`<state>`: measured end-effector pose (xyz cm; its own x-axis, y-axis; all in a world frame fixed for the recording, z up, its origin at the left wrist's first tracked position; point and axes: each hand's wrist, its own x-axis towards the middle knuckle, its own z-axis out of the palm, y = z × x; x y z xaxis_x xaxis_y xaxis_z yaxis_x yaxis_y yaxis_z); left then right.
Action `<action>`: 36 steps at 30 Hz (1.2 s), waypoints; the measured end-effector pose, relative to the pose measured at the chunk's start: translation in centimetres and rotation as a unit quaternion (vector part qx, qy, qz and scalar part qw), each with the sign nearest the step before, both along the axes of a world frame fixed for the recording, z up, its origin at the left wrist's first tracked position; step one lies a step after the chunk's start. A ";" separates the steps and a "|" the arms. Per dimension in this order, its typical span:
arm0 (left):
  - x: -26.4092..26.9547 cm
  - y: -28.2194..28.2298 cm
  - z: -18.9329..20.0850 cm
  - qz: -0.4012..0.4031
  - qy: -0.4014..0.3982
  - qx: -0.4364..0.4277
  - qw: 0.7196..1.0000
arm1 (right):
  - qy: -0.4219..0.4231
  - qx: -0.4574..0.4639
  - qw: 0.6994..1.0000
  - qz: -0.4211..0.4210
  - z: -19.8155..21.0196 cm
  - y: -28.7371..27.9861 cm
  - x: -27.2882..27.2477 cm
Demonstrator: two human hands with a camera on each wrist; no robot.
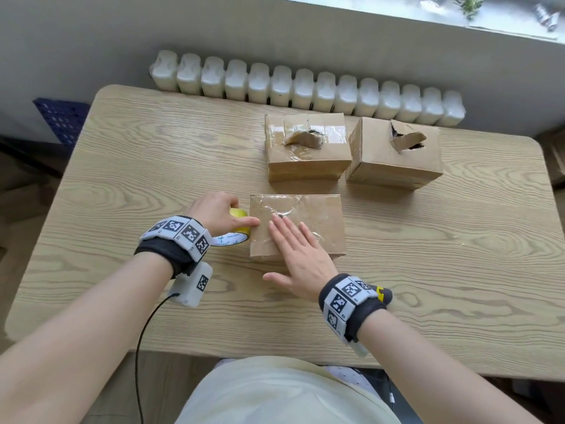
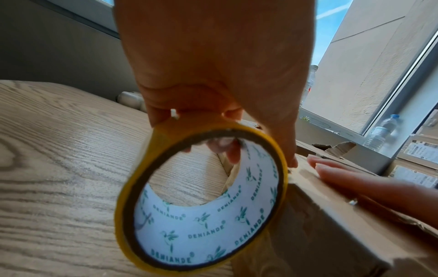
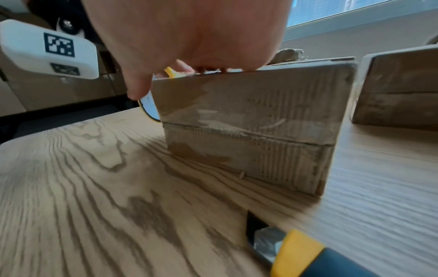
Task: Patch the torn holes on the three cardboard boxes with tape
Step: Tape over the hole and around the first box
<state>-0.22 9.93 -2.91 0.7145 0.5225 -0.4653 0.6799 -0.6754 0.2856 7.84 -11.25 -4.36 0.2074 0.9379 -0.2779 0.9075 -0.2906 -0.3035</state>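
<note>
Three cardboard boxes stand on the wooden table [image 1: 122,166]. The near box [image 1: 318,218] has clear tape stretched over its torn top. My right hand [image 1: 295,249] lies flat on that tape, fingers straight. My left hand [image 1: 220,214] grips a yellow tape roll [image 1: 237,229] held upright against the box's left edge, seen close as the tape roll [image 2: 201,202] in the left wrist view. The far middle box [image 1: 308,148] carries some tape round a raised torn flap. The far right box [image 1: 394,153] has an open torn hole with a lifted flap.
A white radiator [image 1: 305,87] runs along the table's far edge. A yellow and dark utility knife [image 3: 298,253] lies on the table under my right wrist. A blue crate [image 1: 61,117] sits on the floor at the far left. A windowsill [image 1: 504,16] holds bottles.
</note>
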 end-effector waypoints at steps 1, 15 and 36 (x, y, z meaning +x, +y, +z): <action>-0.2 0.2 -0.2 -0.002 -0.008 -0.010 1.000 | 0.011 -0.003 1.000 -0.017 0.3 0.1 0.1; -2.0 1.1 0.2 0.028 -0.084 -0.173 0.981 | -0.059 -0.128 0.988 0.060 1.7 7.9 1.8; 2.1 0.6 10.7 0.007 -0.278 -0.343 0.897 | 0.175 0.115 0.968 -0.138 5.7 2.4 6.5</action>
<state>1.91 10.49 7.83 0.9312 0.2610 -0.2546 0.3109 -0.2038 0.9283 14.29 -8.85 1.36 0.3888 0.9061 -0.1666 0.6347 -0.3945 -0.6645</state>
